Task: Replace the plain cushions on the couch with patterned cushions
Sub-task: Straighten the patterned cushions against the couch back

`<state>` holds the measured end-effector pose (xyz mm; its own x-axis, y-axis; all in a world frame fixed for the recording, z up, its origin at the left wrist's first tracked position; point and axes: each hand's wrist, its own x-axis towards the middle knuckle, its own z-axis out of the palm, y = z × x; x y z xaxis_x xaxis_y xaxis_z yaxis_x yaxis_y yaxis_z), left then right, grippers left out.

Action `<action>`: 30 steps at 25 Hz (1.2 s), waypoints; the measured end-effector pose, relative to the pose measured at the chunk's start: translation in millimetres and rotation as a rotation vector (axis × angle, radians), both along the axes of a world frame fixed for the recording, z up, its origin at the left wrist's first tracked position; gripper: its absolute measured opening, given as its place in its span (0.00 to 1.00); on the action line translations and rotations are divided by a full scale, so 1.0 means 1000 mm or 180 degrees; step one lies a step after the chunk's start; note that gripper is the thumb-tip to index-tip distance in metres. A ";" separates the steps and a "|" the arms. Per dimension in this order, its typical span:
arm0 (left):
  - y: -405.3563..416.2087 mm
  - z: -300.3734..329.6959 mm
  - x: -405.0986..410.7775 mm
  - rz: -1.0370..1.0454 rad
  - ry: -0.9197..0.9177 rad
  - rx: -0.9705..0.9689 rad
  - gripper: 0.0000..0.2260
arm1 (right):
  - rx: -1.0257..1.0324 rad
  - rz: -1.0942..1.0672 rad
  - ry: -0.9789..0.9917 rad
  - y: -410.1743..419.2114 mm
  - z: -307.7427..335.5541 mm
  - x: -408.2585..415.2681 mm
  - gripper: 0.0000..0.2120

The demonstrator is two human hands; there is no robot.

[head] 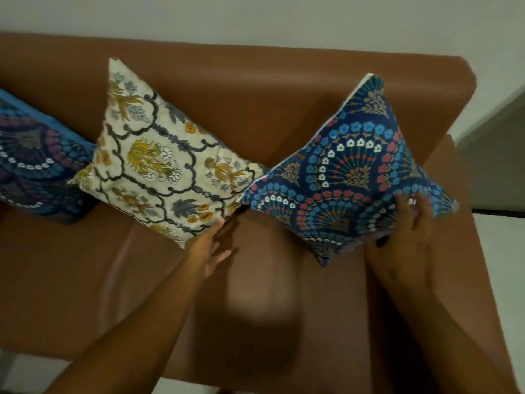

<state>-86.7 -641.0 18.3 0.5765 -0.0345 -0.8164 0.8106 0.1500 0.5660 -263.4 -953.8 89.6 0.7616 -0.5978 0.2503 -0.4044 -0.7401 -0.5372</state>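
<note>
Three patterned cushions lean on the backrest of a brown leather couch [113, 280], each standing on a corner. A cream floral cushion [162, 157] is in the middle. My left hand [208, 251] touches its lower right edge with fingers spread, holding nothing. A dark blue cushion with fan and flower patterns [349, 177] stands at the right. My right hand [406, 243] grips its lower right edge, fingers pressed into the fabric. A second blue patterned cushion [34, 163] lies at the left, cut off by the frame edge. No plain cushion is in view.
The couch's right armrest [466, 245] is beside my right hand. A pale wall [255, 18] rises behind the backrest. Light floor [505, 251] shows to the right of the couch.
</note>
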 end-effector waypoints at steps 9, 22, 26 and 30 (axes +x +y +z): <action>0.145 0.007 0.094 -0.0305 -0.0850 -0.0279 0.22 | 0.0971 0.1299 0.0424 0.198 0.000 0.202 0.51; 0.158 0.006 0.126 -0.0356 -0.0613 -0.0715 0.43 | 0.0249 0.0887 0.0813 0.225 0.025 0.244 0.53; 0.228 0.006 0.141 -0.0019 -0.0509 -0.0463 0.58 | 0.0074 0.0364 0.0077 0.279 0.029 0.218 0.45; 0.360 -0.004 0.172 0.0336 -0.0462 -0.0193 0.51 | 0.0133 0.1243 -0.0247 0.412 0.028 0.267 0.29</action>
<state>85.4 -280.6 14.0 0.6910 -0.0141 -0.7227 0.6991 0.2673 0.6632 3.8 -542.0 118.0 0.9133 -0.2780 0.2978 -0.0539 -0.8071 -0.5880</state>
